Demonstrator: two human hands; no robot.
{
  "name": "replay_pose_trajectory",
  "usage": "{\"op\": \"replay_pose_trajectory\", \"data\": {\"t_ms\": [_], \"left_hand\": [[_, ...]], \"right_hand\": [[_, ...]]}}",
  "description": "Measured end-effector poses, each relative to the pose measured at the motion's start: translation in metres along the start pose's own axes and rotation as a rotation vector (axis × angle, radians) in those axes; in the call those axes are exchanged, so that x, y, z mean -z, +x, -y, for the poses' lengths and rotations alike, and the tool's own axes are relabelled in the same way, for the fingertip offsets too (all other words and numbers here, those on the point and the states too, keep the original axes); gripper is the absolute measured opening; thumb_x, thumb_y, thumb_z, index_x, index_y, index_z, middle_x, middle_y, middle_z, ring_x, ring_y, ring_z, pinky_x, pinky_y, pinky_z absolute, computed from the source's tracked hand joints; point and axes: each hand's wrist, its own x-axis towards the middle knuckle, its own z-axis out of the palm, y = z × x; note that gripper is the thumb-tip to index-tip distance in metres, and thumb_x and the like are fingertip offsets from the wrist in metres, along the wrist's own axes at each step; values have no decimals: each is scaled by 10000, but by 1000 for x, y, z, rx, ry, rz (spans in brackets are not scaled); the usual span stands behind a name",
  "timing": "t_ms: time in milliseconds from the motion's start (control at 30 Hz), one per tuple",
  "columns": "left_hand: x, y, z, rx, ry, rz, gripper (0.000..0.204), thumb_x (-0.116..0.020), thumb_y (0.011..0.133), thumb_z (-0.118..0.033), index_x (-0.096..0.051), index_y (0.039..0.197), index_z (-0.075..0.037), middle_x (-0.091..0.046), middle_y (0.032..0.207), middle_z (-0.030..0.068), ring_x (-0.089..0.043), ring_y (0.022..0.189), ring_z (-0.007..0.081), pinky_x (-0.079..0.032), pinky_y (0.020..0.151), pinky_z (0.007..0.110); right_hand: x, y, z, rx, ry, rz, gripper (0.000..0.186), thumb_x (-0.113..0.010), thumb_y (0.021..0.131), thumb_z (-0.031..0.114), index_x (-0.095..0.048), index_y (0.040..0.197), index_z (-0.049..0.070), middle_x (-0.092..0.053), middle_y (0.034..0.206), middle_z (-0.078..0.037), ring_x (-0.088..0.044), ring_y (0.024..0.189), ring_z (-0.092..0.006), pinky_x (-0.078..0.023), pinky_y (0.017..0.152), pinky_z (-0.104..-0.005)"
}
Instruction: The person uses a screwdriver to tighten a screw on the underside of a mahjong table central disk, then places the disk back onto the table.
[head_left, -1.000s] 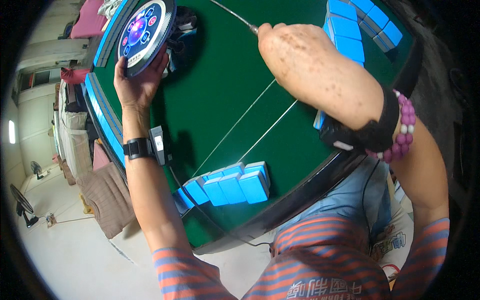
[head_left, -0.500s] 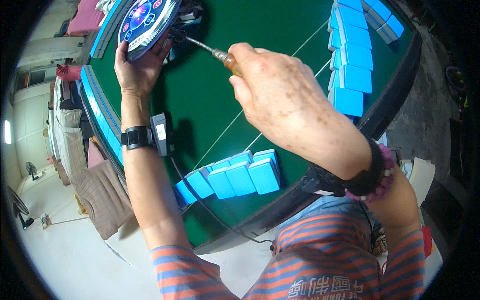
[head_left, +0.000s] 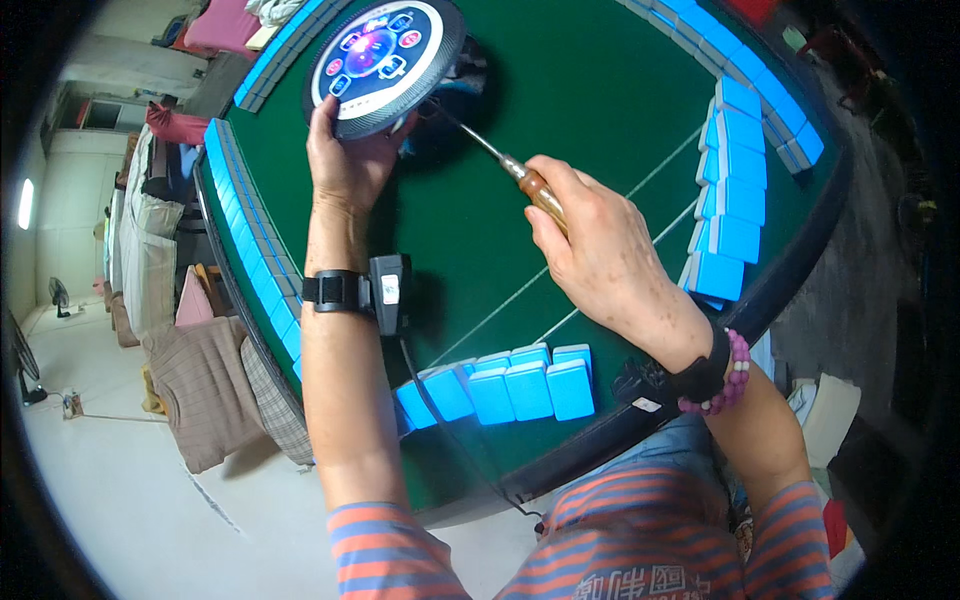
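Observation:
My left hand grips a round control panel, lifted and tilted, with lit buttons and a knurled rim; its thumb lies on the front edge. Behind the panel, dark parts show, too shadowed to make out. My right hand is closed on a screwdriver with an amber handle and long metal shaft, whose tip reaches under the panel's right edge. A black device is strapped to my left wrist, its cable hanging down.
The green felt table has a dark raised rim. Blue-backed tiles line the left, upper right, right and near edge. Folded cloth and fans are at the left.
My right hand and screwdriver have come down, and the shaft has swung from pointing beyond the panel to its underside. My left hand still holds the panel. The view has shifted.

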Motion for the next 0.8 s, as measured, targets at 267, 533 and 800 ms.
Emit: {"op": "replay_pose_trajectory", "data": {"t_ms": [267, 533, 800], "left_hand": [[9, 6, 3, 5, 52, 72, 614, -366, 961, -371, -281, 1463, -28, -431, 1413, 256, -408, 1336, 401, -324, 1103, 583], [12, 6, -2, 26, 69, 121, 578, -338, 965, -363, -320, 1451, -50, -453, 1403, 245, -464, 1291, 426, -338, 1088, 587], [8, 5, 0, 18, 91, 79, 575, -328, 966, -368, -335, 1441, -45, -474, 1383, 244, -476, 1280, 434, -324, 1098, 590]], "right_hand": [[-3, 5, -8, 33, -33, 5, 243, -588, 911, 104, -547, 1130, 8, -649, 963, -197, -645, 850, -394, -512, 742, -457], [-10, 9, -9, 38, -74, -5, 235, -584, 918, 114, -544, 1121, 3, -656, 969, -200, -652, 863, -393, -519, 760, -463], [-11, 12, -9, 39, -97, -7, 249, -594, 913, 117, -542, 1128, 3, -657, 977, -198, -657, 868, -389, -531, 758, -454]]}}
